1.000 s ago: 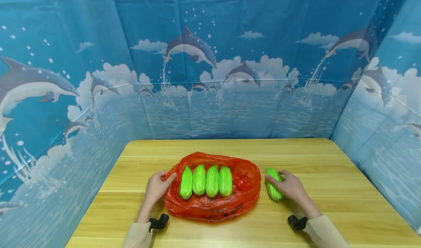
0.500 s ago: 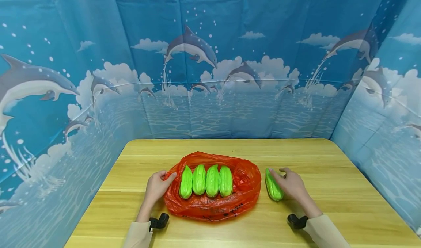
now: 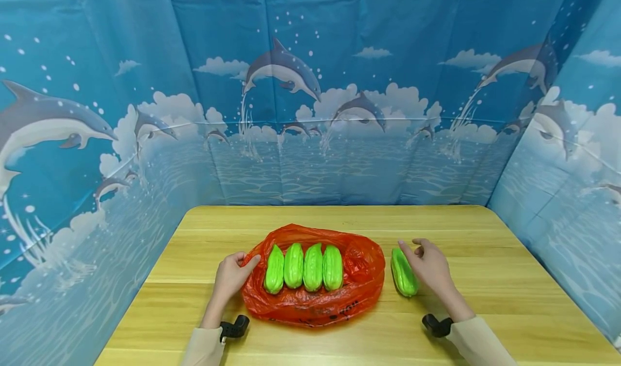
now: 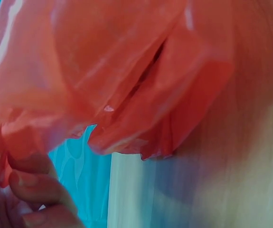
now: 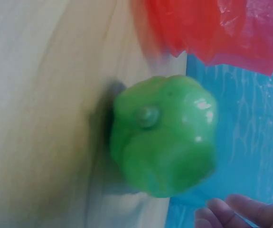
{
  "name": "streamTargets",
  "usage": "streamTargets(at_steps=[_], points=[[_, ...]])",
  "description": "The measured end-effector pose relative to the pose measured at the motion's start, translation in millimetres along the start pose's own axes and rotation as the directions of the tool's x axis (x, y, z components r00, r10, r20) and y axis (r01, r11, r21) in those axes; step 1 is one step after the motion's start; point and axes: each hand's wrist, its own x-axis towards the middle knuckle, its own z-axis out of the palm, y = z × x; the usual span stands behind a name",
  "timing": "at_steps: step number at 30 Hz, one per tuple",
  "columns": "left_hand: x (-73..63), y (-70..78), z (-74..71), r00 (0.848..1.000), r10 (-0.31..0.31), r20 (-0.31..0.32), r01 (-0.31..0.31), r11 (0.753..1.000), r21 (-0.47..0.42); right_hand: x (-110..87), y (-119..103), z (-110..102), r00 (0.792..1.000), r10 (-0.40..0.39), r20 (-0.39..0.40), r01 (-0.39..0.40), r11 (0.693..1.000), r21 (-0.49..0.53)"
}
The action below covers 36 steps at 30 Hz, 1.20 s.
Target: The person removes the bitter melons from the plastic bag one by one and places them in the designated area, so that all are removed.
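Note:
My left hand (image 3: 230, 274) pinches the left rim of a red plastic bag (image 3: 364, 255), its mouth spread wide on the table. In the left wrist view, curled fingers (image 4: 39, 187) grip the thin film. Several bright green bitter melons (image 3: 312, 269) lie side by side inside the bag. Just right of the bag, another green bitter melon (image 3: 402, 277) lies on the wood. My right hand (image 3: 433, 269) hovers over its right side, thumb and fingers apart and holding nothing. The right wrist view shows that melon end-on, the fingertips (image 5: 214, 213) clear of it.
A light wooden table (image 3: 194, 247) carries everything. Blue curtains (image 3: 301, 166) printed with dolphins stand behind and at both sides. Black camera mounts (image 3: 235, 327) sit on both wrists, below the beige sleeves.
My right hand has let go of the loose bitter melon and lifted slightly up and away from it. The melon stays on the table. My left hand and the bag have not moved.

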Motion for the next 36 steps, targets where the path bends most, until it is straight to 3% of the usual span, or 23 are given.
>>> streamTargets(at_steps=[11,23,36], points=[[-0.3,1.4,0.2,1.000,0.002,-0.001,-0.002,1.000,-0.010,1.6,-20,-6,0.995,-0.073,-0.063,0.075,0.997,0.026],[0.3,1.4,0.5,1.000,0.006,0.000,-0.006,1.000,-0.020,-1.7,-55,-9,0.993,-0.114,-0.014,0.114,0.991,0.064],[0.2,-0.9,0.4,1.000,0.013,0.000,-0.013,1.000,-0.012,-1.6,-78,3,0.985,-0.170,0.013,0.169,0.982,0.083]])
